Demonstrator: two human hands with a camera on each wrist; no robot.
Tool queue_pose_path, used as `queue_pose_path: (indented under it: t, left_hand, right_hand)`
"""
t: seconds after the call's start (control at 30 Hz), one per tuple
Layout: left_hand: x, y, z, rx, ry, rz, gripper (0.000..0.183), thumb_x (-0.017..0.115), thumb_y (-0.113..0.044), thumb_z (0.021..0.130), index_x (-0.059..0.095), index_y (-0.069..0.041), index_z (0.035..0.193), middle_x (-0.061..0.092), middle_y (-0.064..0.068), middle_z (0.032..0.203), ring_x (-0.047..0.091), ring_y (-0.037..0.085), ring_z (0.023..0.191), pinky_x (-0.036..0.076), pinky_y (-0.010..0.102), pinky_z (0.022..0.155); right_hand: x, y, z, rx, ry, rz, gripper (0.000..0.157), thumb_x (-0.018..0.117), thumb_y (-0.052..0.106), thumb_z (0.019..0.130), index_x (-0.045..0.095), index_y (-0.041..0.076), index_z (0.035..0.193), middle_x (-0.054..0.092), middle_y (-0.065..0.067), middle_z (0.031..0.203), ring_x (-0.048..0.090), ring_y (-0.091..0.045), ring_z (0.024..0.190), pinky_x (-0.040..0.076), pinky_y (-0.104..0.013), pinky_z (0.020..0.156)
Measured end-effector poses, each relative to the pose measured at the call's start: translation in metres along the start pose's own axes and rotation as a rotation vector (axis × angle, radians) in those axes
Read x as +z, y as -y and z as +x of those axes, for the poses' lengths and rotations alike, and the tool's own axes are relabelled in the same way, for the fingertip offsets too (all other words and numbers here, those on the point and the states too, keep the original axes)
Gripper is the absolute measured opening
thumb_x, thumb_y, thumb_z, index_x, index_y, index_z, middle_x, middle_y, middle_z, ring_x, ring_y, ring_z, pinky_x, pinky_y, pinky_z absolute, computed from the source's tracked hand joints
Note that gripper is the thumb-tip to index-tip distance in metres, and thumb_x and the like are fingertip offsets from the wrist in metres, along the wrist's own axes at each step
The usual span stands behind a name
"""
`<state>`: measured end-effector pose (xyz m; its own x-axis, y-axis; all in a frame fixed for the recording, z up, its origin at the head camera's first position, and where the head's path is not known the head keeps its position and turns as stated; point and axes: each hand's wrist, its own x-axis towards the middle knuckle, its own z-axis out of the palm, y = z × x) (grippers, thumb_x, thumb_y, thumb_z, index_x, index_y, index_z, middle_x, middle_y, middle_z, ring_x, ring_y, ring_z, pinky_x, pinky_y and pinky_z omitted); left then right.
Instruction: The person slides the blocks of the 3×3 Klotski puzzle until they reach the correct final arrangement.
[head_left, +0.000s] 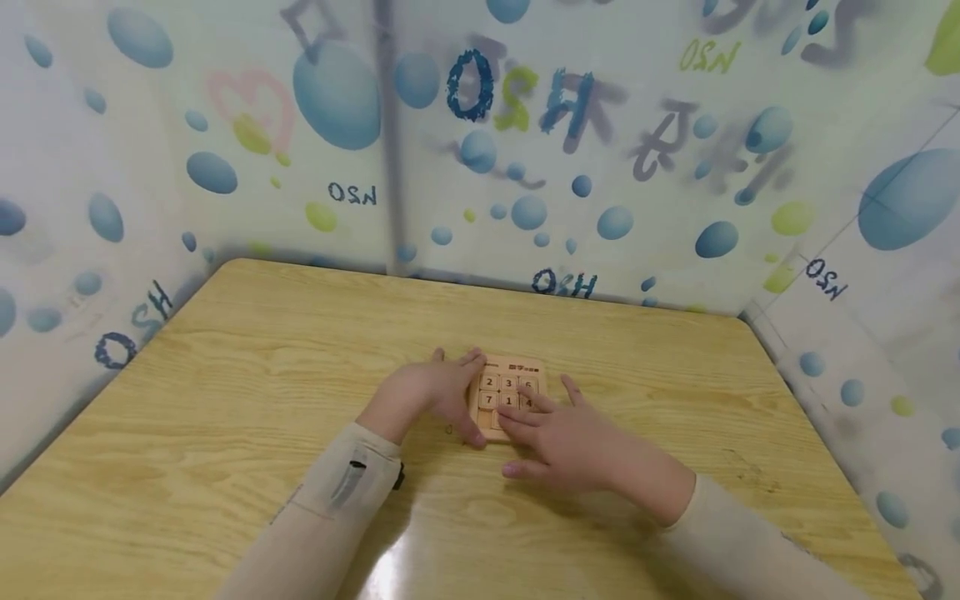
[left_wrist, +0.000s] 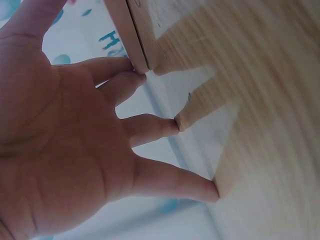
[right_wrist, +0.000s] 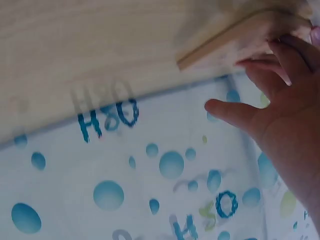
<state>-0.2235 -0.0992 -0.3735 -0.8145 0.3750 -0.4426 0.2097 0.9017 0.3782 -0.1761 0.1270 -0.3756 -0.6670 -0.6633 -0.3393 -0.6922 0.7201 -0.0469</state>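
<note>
A: Starting from the left?
B: Left hand (head_left: 441, 388), spread wide, touching both left corners of a board (head_left: 504, 362); cannot tell how firmly
A: And the board?
B: Lying near the middle of the table (head_left: 262, 375), with numbered tiles (head_left: 489, 400) and a gap (head_left: 486, 419) at lower left
A: Further right?
B: Right hand (head_left: 570, 442), relaxed, reaching over the lower tiles, gripping nothing in sight
A: Any risk?
B: Perhaps skidding the board, if braced too lightly at left, or jamming a tile, if pushed askew
</note>
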Motion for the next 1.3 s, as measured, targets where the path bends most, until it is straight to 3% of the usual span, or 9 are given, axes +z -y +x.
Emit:
queue_pose_path:
  t: [0.13,0.3,0.47,0.67,0.9,1.2,1.3]
  left_hand:
    - [-0.001,-0.003,0.000,-0.010,0.002,-0.005,0.134,0.095,-0.055,0.073,0.014,-0.021,0.173,0.006,-0.005,0.181,0.001,0.051,0.165,0.010,0.080,0.127]
    - [-0.001,-0.003,0.001,-0.002,0.016,0.007,0.134,0.095,-0.058,0.072,0.014,-0.022,0.173,0.006,-0.005,0.182,0.002,0.054,0.164,0.014,0.079,0.127]
    - [0.004,-0.001,0.002,0.004,0.016,-0.006,0.133,0.095,-0.057,0.073,0.015,-0.021,0.173,0.007,-0.005,0.182,0.003,0.054,0.164,0.014,0.079,0.128]
    - [0.005,-0.001,0.002,-0.005,0.004,0.007,0.133,0.095,-0.056,0.074,0.014,-0.020,0.173,0.007,-0.003,0.182,0.003,0.054,0.164,0.014,0.079,0.127]
    - [-0.001,-0.005,0.001,-0.010,0.007,-0.011,0.134,0.096,-0.054,0.073,0.013,-0.021,0.173,0.006,-0.004,0.181,0.001,0.052,0.164,0.010,0.078,0.128]
    - [-0.002,-0.005,0.003,-0.008,0.017,0.042,0.132,0.093,-0.059,0.075,0.013,-0.020,0.173,0.007,-0.004,0.182,0.004,0.054,0.164,0.016,0.078,0.128]
    - [0.000,-0.005,0.003,-0.004,0.013,0.041,0.134,0.093,-0.059,0.074,0.013,-0.020,0.173,0.006,-0.003,0.182,0.003,0.055,0.163,0.015,0.080,0.127]
  right_hand:
    - [-0.010,-0.003,-0.003,0.002,0.006,-0.019,0.069,0.046,0.066,0.107,0.047,0.025,0.162,0.040,0.008,0.172,0.021,-0.029,0.167,0.012,-0.078,0.129]
    - [-0.011,-0.001,0.012,-0.050,-0.055,0.013,0.070,0.041,0.065,0.109,0.043,0.023,0.165,0.036,0.005,0.174,0.019,-0.030,0.168,0.011,-0.079,0.129]
    - [0.000,0.000,0.017,-0.021,0.006,0.091,0.073,0.040,0.068,0.107,0.035,0.027,0.168,0.029,0.011,0.176,0.016,-0.025,0.168,0.006,-0.078,0.130]
    - [0.002,-0.001,0.003,-0.044,0.039,0.198,0.075,0.041,0.071,0.106,0.034,0.030,0.168,0.029,0.013,0.175,0.015,-0.026,0.168,0.003,-0.081,0.128]
    - [-0.001,-0.017,-0.003,0.066,-0.056,0.103,0.071,0.046,0.066,0.107,0.042,0.026,0.165,0.033,0.010,0.175,0.018,-0.029,0.168,0.003,-0.083,0.126]
    - [0.005,-0.006,0.017,0.021,-0.085,0.052,0.075,0.041,0.070,0.106,0.041,0.025,0.166,0.032,0.009,0.175,0.019,-0.027,0.168,0.004,-0.083,0.127]
    - [0.003,-0.004,0.019,0.046,-0.079,0.045,0.075,0.041,0.071,0.106,0.040,0.025,0.166,0.031,0.009,0.175,0.016,-0.026,0.168,0.003,-0.081,0.128]
